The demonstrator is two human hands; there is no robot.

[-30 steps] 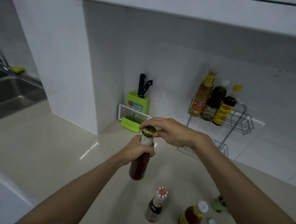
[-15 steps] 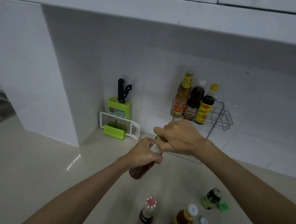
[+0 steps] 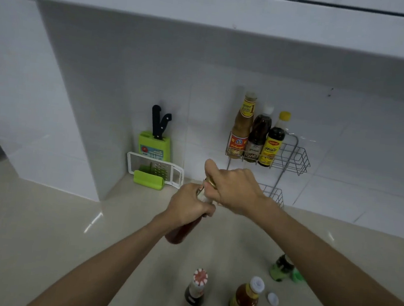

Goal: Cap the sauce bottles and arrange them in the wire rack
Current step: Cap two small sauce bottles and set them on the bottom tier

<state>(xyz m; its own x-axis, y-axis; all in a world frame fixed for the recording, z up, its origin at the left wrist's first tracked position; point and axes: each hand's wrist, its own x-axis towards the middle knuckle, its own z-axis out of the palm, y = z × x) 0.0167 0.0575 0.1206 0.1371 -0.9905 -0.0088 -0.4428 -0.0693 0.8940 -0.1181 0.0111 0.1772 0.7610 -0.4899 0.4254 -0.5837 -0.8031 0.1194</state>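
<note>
My left hand (image 3: 189, 207) grips the neck of a red sauce bottle (image 3: 179, 234), held tilted above the counter. My right hand (image 3: 233, 189) is closed over its gold cap (image 3: 210, 181) at the top. The wire rack (image 3: 294, 159) stands against the tiled wall; its upper shelf holds three capped bottles (image 3: 258, 133). On the counter near me stand a dark bottle with a red-and-white cap (image 3: 194, 297), an orange sauce bottle with a white top (image 3: 246, 299) and a small green bottle (image 3: 281, 267). A loose white cap (image 3: 272, 299) and a green cap (image 3: 297, 276) lie beside them.
A green knife block with two black-handled knives (image 3: 156, 140) and a white-and-green grater (image 3: 154, 171) stand in the corner left of the rack. A white wall pillar (image 3: 51, 113) juts out on the left. An overhead cabinet (image 3: 210, 0) hangs above. The rack's lower shelf (image 3: 274, 195) shows behind my right wrist.
My view has swung right and the sink has left the frame. The bottle has tilted more, and my right hand has closed down over its cap.
</note>
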